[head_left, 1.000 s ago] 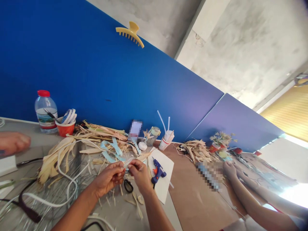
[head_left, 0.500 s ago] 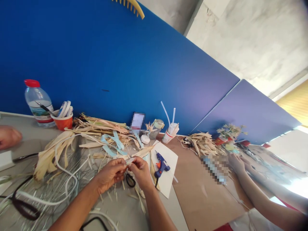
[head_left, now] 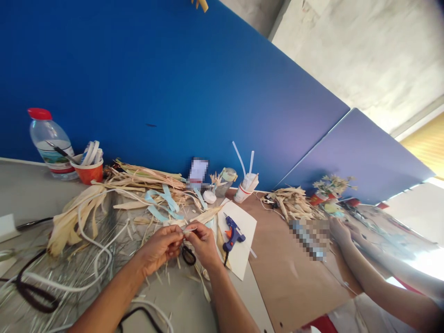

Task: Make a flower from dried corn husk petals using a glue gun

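Note:
My left hand (head_left: 164, 245) and my right hand (head_left: 203, 244) meet over the table, fingertips pinched on a small pale strip (head_left: 189, 230). Fingers cover most of the strip, so its exact kind is unclear. Just below the fingertips lies a black loop (head_left: 189, 255), perhaps a scissors handle. To the right of my right hand, a blue glue gun (head_left: 233, 234) rests on a white board (head_left: 244, 260). Light-blue ribbon strips (head_left: 161, 203) and dried corn husks (head_left: 147, 178) are spread beyond my hands.
At left stand a water bottle (head_left: 52, 148) and an orange cup (head_left: 89, 172) holding a pen and white rolls. White cable (head_left: 81, 231) curls over clear wrapping. A cup with straws (head_left: 244, 189) stands by the blue partition (head_left: 138, 83). Another person's arms (head_left: 367, 263) reach in at right.
Both hands keep pinching the strip, with the fingertips shifted slightly. The camera view has tilted a little. A person's hand at the left edge is out of view now.

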Tool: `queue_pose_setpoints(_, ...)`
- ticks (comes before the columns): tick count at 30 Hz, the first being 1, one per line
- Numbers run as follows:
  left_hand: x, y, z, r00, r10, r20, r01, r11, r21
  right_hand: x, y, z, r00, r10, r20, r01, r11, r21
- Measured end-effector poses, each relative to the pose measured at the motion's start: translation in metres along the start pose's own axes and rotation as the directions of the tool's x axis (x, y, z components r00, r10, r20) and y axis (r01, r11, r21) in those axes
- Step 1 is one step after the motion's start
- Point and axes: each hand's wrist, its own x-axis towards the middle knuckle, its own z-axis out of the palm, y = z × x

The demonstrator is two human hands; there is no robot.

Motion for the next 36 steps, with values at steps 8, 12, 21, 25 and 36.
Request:
queue_pose_setpoints(8, 0.0, 0.001, 0.001, 0.999, -0.031, -0.016, 0.032, 0.999, 0.015, 0.0, 0.004, -0.001, 0.999, 0.045, 0.0, -0.045, 0.999, 0.021)
queue_pose_setpoints(12, -0.001, 0.001, 0.001, 0.999, -0.043, -0.025, 0.043, 0.999, 0.021, 0.0, 0.003, -0.001, 0.998, 0.051, 0.02, -0.052, 0.998, 0.036)
queue_pose_setpoints(21, 0.001, -0.001, 0.003, 0.998, -0.019, -0.052, 0.022, 0.998, 0.055, 0.001, 0.01, 0.005, 0.999, 0.032, -0.019, -0.032, 0.999, 0.032)
queue_pose_setpoints(25, 0.007, -0.01, 0.003, 0.97, 0.216, -0.11, -0.191, 0.961, 0.201, 0.001, 0.015, 0.01, 0.993, 0.021, -0.115, -0.015, 0.998, 0.053)
queue_pose_setpoints(36, 0.005, -0.006, 0.008, 0.875, 0.471, -0.111, -0.339, 0.76, 0.555, 0.002, 0.026, 0.013, 0.985, 0.119, -0.126, -0.075, 0.949, 0.307)
